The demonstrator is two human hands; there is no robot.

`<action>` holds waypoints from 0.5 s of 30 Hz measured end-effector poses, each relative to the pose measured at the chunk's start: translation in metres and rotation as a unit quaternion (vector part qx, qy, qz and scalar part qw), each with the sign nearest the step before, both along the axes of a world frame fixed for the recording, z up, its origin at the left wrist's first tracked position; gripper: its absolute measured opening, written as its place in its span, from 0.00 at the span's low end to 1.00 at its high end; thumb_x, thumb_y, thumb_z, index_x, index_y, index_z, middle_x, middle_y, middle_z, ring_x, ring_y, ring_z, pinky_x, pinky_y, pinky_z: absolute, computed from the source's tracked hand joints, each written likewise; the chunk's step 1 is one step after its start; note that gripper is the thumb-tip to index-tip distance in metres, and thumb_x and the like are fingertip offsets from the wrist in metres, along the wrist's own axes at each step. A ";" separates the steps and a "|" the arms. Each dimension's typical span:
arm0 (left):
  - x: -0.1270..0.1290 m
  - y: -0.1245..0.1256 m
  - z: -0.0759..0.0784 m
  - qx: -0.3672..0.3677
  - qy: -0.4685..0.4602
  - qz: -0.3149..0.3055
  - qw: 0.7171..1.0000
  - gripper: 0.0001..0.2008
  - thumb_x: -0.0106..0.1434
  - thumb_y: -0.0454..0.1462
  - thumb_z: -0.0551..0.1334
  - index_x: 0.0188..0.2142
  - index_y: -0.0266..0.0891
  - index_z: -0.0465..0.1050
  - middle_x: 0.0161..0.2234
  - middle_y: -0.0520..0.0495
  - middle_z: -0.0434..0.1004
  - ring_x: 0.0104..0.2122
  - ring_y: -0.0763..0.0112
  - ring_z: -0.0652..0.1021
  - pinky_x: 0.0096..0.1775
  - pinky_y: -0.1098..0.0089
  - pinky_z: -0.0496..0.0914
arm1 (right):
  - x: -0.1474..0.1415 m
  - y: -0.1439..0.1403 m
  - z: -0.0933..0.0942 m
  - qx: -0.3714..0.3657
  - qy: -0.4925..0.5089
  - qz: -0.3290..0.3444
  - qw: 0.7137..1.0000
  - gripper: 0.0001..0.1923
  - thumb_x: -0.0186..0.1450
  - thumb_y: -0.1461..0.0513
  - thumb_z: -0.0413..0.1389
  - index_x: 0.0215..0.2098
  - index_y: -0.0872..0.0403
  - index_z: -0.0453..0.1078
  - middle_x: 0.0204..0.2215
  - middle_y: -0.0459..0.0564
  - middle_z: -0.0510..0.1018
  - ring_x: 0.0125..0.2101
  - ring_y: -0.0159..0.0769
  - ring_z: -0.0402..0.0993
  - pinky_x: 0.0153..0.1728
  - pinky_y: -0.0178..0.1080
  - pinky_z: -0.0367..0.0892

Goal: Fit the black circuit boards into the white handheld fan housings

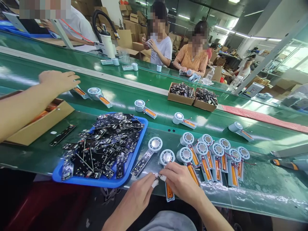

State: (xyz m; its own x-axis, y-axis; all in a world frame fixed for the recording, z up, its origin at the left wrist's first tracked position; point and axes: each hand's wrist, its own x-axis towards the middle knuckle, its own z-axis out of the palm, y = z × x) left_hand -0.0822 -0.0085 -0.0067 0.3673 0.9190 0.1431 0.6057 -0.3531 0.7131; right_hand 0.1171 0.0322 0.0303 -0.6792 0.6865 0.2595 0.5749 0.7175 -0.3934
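My left hand pinches a small white connector at the near edge of the green bench. My right hand pinches the thin wires right beside it, fingertips almost touching the left hand's. Under both hands lies a white handheld fan unit with a round head; its handle with an orange battery sticks out below my right hand. Just left lies another fan unit with a black circuit board in its handle.
A blue tray piled with black circuit boards sits to the left. Several fan units lie grouped to the right, more ride the green belt. A co-worker's hand reaches in above a cardboard box. People work opposite.
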 end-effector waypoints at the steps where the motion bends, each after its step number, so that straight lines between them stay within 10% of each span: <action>1: 0.000 0.000 -0.001 0.007 0.002 0.002 1.000 0.17 0.68 0.31 0.47 0.39 0.43 0.74 0.35 0.44 0.82 0.34 0.60 0.83 0.36 0.65 0.77 | 0.000 -0.002 0.000 -0.005 0.017 -0.009 1.000 0.11 0.70 0.71 0.51 0.43 0.53 0.73 0.34 0.49 0.77 0.34 0.37 0.75 0.33 0.35 0.69; 8: 0.005 -0.011 -0.015 -0.011 -0.028 0.106 0.994 0.19 0.71 0.37 0.48 0.49 0.39 0.77 0.45 0.38 0.86 0.44 0.55 0.85 0.45 0.60 0.80 | 0.014 -0.022 0.008 -0.057 0.223 -0.177 0.957 0.18 0.70 0.66 0.54 0.57 0.50 0.68 0.49 0.56 0.77 0.34 0.34 0.77 0.35 0.35 0.76; 15: 0.003 -0.019 -0.019 -0.113 -0.071 0.156 0.979 0.22 0.72 0.40 0.48 0.61 0.42 0.66 0.44 0.43 0.86 0.37 0.61 0.86 0.40 0.65 0.79 | 0.015 -0.021 0.008 -0.096 0.138 -0.083 0.982 0.12 0.72 0.67 0.53 0.48 0.50 0.77 0.46 0.53 0.81 0.44 0.40 0.79 0.44 0.40 0.75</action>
